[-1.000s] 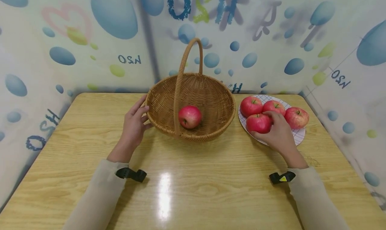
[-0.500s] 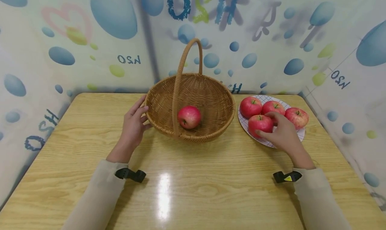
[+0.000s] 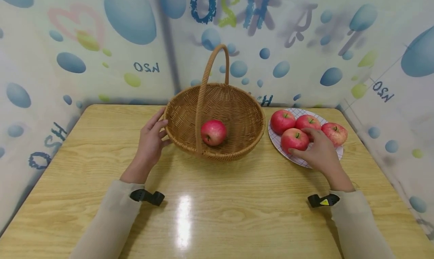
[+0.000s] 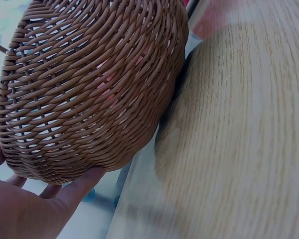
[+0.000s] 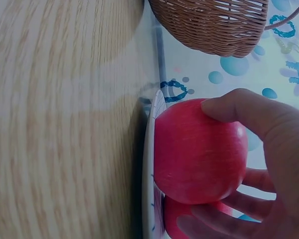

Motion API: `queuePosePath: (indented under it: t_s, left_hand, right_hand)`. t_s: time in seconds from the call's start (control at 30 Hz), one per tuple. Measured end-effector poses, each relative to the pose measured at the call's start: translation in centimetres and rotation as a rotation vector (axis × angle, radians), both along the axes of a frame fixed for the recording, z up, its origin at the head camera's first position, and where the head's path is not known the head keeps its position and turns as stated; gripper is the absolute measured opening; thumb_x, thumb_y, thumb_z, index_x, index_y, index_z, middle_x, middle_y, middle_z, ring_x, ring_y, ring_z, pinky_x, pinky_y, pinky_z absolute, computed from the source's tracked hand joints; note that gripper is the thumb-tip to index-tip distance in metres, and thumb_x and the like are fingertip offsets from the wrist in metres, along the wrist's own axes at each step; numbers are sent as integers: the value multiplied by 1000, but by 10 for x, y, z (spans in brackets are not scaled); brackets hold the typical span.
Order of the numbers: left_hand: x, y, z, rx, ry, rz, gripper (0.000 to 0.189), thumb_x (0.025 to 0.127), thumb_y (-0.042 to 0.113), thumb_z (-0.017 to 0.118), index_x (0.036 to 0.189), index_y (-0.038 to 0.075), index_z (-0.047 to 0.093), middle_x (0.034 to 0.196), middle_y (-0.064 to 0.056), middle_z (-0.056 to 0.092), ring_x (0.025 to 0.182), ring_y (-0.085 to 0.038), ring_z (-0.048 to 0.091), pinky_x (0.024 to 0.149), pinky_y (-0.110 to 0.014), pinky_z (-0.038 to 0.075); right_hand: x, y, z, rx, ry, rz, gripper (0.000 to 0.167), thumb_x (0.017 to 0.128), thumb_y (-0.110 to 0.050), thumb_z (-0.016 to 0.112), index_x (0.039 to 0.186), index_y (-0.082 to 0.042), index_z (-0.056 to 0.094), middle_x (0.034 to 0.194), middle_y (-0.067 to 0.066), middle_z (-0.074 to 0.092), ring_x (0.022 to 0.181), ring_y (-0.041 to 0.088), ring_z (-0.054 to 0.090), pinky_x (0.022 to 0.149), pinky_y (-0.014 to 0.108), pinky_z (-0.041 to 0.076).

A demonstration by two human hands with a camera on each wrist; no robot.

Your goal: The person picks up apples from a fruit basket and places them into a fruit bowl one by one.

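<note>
A wicker basket (image 3: 237, 100) with a tall arched handle stands tilted toward me on the table, one red apple (image 3: 213, 132) inside it. My left hand (image 3: 150, 142) holds the basket's left rim, thumb over the edge and fingers against the outer weave, as the left wrist view also shows. On the right, a checked plate (image 3: 276, 144) carries several red apples. My right hand (image 3: 320, 151) grips the nearest apple (image 3: 294, 140), thumb on its near side and fingers round its far right. In the right wrist view this apple (image 5: 199, 154) is still at the plate.
Behind the gripped apple lie other apples, one at the back left (image 3: 283, 122), one at the back middle (image 3: 307, 121) and one at the right (image 3: 335, 134). The wooden table (image 3: 237, 202) ends at a patterned wall (image 3: 135, 81) behind the basket.
My right hand has shifted slightly right and toward me, and the apple in its grip has moved and turned a little with it. The left hand and basket stay put.
</note>
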State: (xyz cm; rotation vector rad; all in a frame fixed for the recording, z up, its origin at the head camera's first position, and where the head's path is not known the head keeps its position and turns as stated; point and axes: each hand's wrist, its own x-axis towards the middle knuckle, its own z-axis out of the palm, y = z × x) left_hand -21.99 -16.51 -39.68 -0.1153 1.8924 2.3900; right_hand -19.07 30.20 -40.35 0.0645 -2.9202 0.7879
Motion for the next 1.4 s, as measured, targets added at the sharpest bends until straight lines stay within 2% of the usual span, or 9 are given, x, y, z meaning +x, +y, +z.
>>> queuePosePath:
  t_s: [0.27, 0.4, 0.57, 0.77, 0.87, 1.0, 1.2, 1.4]
  left_hand:
    - [0, 0, 2, -13, -2, 5, 53, 108, 23, 43, 159, 33, 33, 168, -3, 28, 147, -35, 41, 83, -25, 59]
    - [0, 0, 1, -11, -9, 8, 54, 108, 23, 44, 159, 32, 32, 168, -2, 28, 147, -34, 42, 85, -26, 59]
    - [1, 1, 2, -8, 0, 5, 53, 108, 22, 43, 159, 33, 33, 168, -1, 28, 146, -35, 42, 84, -27, 59]
    - [1, -1, 2, -9, 0, 11, 54, 108, 22, 43, 159, 33, 33, 168, -3, 28, 146, -36, 43, 82, -25, 60]
    - [1, -1, 1, -11, -7, 10, 54, 108, 22, 43, 160, 32, 32, 168, -2, 28, 146, -35, 43, 82, -24, 59]
    - [1, -1, 0, -10, -11, 8, 53, 108, 22, 42, 160, 32, 32, 168, 0, 29, 146, -33, 43, 82, -23, 58]
    - [1, -1, -1, -10, -10, 14, 53, 108, 22, 42, 159, 32, 33, 167, 0, 30, 145, -33, 44, 84, -25, 58]
    - [1, 0, 1, -18, -12, 14, 53, 108, 21, 43, 159, 31, 33, 167, -1, 31, 145, -33, 45, 85, -26, 58]
  right_hand:
    - [-1, 0, -1, -1, 7, -9, 79, 81, -31, 85, 142, 3, 49, 134, 27, 55, 113, 40, 49, 87, 58, 51]
    - [0, 1, 0, -8, 1, 2, 80, 82, -34, 84, 143, 4, 49, 135, 27, 55, 113, 40, 50, 89, 59, 50]
    - [1, 4, 7, -9, -8, 10, 83, 85, -44, 80, 145, 3, 47, 133, 27, 56, 114, 42, 54, 92, 61, 49]
    - [4, 3, 19, -32, 42, 1, 82, 85, -47, 79, 145, 1, 50, 135, 26, 58, 105, 40, 60, 81, 48, 53]
    - [7, -2, 25, -56, 82, 13, 79, 85, -44, 80, 145, -2, 51, 136, 24, 59, 106, 42, 63, 81, 52, 57]
    - [8, -16, 30, -84, 157, 89, 71, 83, -33, 84, 141, -4, 55, 137, 20, 60, 114, 41, 63, 90, 61, 55]
    - [3, -41, 38, -62, 299, 226, 58, 80, -16, 86, 133, -7, 64, 132, 15, 63, 120, 31, 56, 89, 58, 55]
    - [-6, -62, 52, -26, 362, 300, 54, 81, -16, 85, 132, -9, 65, 134, 11, 63, 124, 30, 58, 92, 54, 54]
